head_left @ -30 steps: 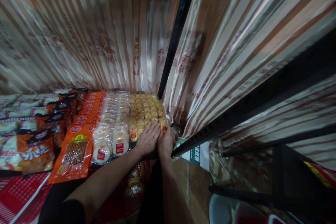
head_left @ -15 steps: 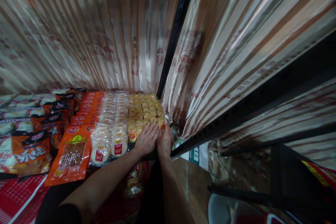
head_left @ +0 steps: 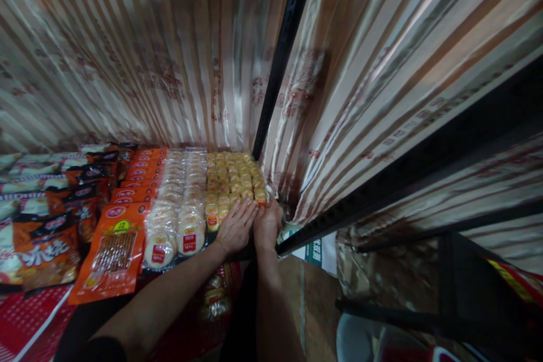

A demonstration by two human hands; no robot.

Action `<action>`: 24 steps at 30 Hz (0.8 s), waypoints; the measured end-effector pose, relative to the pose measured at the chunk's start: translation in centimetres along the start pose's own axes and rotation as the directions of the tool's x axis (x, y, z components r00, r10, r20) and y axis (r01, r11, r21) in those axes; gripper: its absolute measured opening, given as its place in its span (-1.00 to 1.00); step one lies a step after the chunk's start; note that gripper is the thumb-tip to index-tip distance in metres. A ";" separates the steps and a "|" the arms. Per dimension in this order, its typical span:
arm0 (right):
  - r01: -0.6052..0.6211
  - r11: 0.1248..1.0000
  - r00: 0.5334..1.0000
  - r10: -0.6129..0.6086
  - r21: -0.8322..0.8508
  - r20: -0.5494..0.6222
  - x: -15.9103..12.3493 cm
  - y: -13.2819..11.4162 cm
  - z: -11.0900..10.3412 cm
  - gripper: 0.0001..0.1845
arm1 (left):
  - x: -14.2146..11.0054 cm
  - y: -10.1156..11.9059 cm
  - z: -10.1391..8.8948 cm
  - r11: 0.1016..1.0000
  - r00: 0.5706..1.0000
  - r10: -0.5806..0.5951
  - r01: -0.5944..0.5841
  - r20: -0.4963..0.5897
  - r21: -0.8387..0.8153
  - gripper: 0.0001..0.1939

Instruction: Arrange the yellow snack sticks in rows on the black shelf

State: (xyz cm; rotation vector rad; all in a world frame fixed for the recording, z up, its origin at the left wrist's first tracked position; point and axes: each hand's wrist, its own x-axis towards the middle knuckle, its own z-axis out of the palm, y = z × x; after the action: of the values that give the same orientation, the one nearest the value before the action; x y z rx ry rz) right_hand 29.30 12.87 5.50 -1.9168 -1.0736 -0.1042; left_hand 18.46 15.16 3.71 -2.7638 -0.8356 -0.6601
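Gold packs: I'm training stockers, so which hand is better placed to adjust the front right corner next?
Likely the right hand: it sits at that corner of the gold packs, whereas the left hand lies over their front edge farther left.

Pleated, striped curtains hang behind a slanting black post. At left, orange snack packets line up above a red plastic basket.
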 end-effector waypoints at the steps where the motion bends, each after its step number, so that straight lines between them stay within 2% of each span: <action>1: -0.006 1.000 1.000 0.006 0.005 0.004 0.0 -0.1 0.0 -0.56 | 0.0 0.0 0.0 1.000 1.000 -0.001 0.001 0.003 -0.006 -0.49; 8: -0.009 0.998 0.999 0.006 0.059 0.040 0.0 -0.8 -0.5 -0.54 | 0.0 0.0 0.1 1.000 1.000 -0.010 0.010 -0.002 0.001 -0.50; 11: 0.005 0.999 0.998 -0.008 0.053 0.070 0.0 -0.5 -0.3 -0.54 | 0.0 0.0 0.2 1.000 1.000 -0.007 0.007 -0.014 0.009 -0.51; 15: 0.044 0.996 0.998 -0.047 0.079 0.030 -0.4 0.4 0.3 -0.54 | 0.0 0.0 0.2 1.000 1.000 -0.005 0.006 -0.016 0.023 -0.53; 19: 0.099 0.991 0.994 -0.102 0.085 0.039 -0.8 1.1 0.6 -0.52 | 0.1 0.0 0.2 0.999 1.000 -0.011 0.011 -0.011 0.034 -0.55; 24: 0.074 0.990 0.992 -0.085 0.118 0.095 -0.8 0.8 0.4 -0.52 | 0.0 0.0 0.4 0.999 0.999 -0.001 0.003 -0.036 0.049 -0.54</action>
State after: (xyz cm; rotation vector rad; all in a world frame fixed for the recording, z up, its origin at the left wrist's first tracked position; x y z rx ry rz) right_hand 29.26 12.45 4.32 -1.7929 -1.1974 0.0083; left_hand 18.59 15.26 3.30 -2.6992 -0.8355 -0.6781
